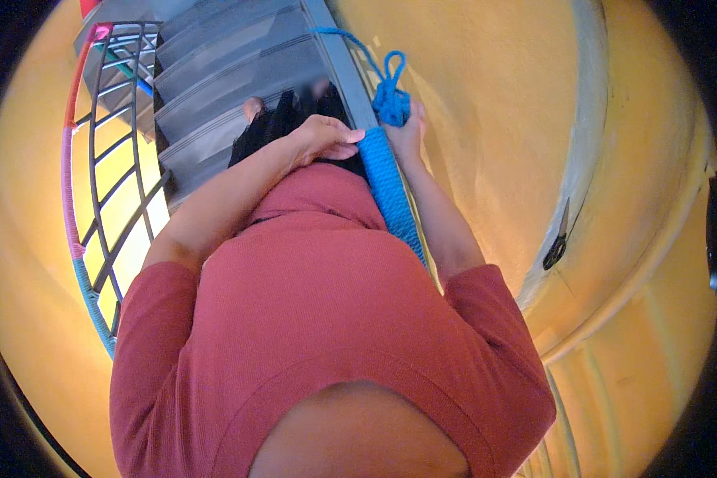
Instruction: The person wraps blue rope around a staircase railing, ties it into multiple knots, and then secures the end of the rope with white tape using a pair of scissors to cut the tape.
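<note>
A grey metal handrail (336,60) runs down past my right side, its nearer length closely wound with blue cord (390,179). My left hand (327,137) is on the stair side of the rail, fingers curled and drawn together, a fingertip touching the upper end of the winding. Whether anything is pinched there is hidden. On the wall side, my right hand (410,134) is closed around a bundle of blue cord (391,102) with a loop standing up from it. A loose strand runs from the bundle up and across the rail.
Grey stairs (223,88) lie beyond my hands. At left stands a dark lattice railing (115,147) whose rail is wrapped in several colours. A pair of dark-handled scissors (558,248) rests on the grey ledge at right, beside the yellow wall (486,103).
</note>
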The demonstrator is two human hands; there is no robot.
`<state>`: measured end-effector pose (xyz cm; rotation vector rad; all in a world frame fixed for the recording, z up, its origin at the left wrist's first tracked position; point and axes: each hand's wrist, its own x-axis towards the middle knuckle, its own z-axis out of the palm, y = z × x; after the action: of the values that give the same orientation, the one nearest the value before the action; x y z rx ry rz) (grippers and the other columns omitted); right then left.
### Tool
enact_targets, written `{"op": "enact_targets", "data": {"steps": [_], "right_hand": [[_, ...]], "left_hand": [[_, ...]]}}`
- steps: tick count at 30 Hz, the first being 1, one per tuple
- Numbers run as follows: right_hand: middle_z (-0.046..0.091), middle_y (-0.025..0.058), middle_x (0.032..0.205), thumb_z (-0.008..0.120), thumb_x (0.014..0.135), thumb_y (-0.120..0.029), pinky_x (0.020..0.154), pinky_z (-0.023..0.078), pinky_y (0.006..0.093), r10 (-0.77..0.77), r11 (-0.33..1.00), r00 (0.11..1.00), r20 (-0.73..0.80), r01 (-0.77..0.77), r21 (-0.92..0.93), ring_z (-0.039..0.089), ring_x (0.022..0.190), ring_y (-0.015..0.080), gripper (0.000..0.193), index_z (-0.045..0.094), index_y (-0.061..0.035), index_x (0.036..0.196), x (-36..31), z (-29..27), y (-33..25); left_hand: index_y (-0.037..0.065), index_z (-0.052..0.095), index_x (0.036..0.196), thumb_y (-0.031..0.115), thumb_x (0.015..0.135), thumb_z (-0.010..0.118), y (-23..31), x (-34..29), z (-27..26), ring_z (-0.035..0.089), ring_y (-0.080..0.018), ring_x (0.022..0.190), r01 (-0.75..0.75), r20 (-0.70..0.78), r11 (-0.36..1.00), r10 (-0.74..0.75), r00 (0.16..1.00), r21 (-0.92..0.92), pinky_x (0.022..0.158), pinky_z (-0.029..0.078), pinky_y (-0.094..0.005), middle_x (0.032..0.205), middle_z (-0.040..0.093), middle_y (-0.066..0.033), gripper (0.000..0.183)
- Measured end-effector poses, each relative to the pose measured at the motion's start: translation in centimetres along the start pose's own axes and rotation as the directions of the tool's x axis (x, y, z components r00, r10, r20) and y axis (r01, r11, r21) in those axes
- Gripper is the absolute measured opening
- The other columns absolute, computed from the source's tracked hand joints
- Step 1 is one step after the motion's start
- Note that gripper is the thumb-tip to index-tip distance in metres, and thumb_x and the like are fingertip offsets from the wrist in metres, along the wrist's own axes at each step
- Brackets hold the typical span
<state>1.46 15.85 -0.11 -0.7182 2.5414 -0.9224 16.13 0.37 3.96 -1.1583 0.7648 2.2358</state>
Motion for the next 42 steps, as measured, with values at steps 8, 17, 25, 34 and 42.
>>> {"op": "enact_targets", "data": {"steps": [8, 17, 25, 34, 42], "right_hand": [[0.062, 0.0176, 0.112, 0.077, 0.071, -0.029, 0.089, 0.046, 0.0366, 0.223, 0.88, 0.798, 0.559, -0.411, 0.236, 0.061, 0.101, 0.0265, 0.063, 0.052, -0.0024, 0.122, -3.6, -3.2, -1.4], [0.059, 0.0188, 0.113, 0.065, 0.082, -0.036, 0.087, 0.047, 0.039, 0.15, 0.943, 0.628, 0.764, 0.141, -0.301, 0.059, 0.104, 0.0286, 0.061, 0.045, -0.0008, 0.127, 0.4, -0.6, -0.2], [0.062, 0.0141, 0.109, 0.062, 0.088, -0.015, 0.08, 0.054, 0.0357, 0.075, 0.551, 0.243, 0.967, -0.819, 0.162, 0.064, 0.094, 0.0199, 0.041, 0.049, -0.0023, 0.125, -2.1, 1.6, 2.9], [0.067, 0.0125, 0.101, 0.062, 0.085, -0.009, 0.073, 0.053, 0.0317, 0.343, 0.845, 0.555, 0.758, -0.534, 0.009, 0.066, 0.085, 0.0189, 0.029, 0.059, 0.002, 0.112, -0.3, -3.8, -0.2], [0.067, 0.0219, 0.08, 0.059, 0.086, -0.023, 0.069, 0.051, 0.0354, 0.13, 0.991, 0.848, 0.513, -0.132, -0.033, 0.067, 0.077, 0.0299, 0.03, 0.065, 0.0044, 0.097, -0.9, -6.1, -9.9]], "left_hand": [[0.004, 0.043, 0.135, 0.047, 0.075, 0.072, -0.6, 0.2, 0.6, 0.04, -0.0333, 0.126, -0.001, 0.084, 1.0, -0.002, 0.996, 0.031, 0.102, 0.032, -0.0488, 0.132, 0.049, -0.0157, 0.079], [0.004, 0.038, 0.14, 0.052, 0.069, 0.073, -1.0, 1.0, -0.3, 0.033, -0.0297, 0.134, -0.154, 0.03, 0.957, 0.151, 0.988, 0.247, 0.109, 0.024, -0.0382, 0.14, 0.042, -0.0198, 0.093], [0.002, 0.035, 0.141, 0.057, 0.067, 0.074, -0.6, 1.5, -1.2, 0.043, -0.0301, 0.126, -0.166, 0.153, 0.938, 0.124, 0.98, 0.304, 0.106, 0.03, -0.0381, 0.134, 0.047, -0.0211, 0.1], [-0.005, 0.058, 0.116, 0.069, 0.064, 0.07, -2.0, 2.4, -2.1, 0.06, -0.0239, 0.099, -0.019, 0.099, 0.905, -0.025, 0.995, 0.425, 0.088, 0.046, -0.0342, 0.111, 0.063, -0.0153, 0.091], [-0.005, 0.071, 0.084, 0.075, 0.061, 0.068, -0.6, 1.4, -2.0, 0.061, -0.0181, 0.071, -0.027, 0.018, 0.817, 0.02, 1.0, 0.577, 0.066, 0.049, -0.035, 0.079, 0.066, -0.0114, 0.083]]}}
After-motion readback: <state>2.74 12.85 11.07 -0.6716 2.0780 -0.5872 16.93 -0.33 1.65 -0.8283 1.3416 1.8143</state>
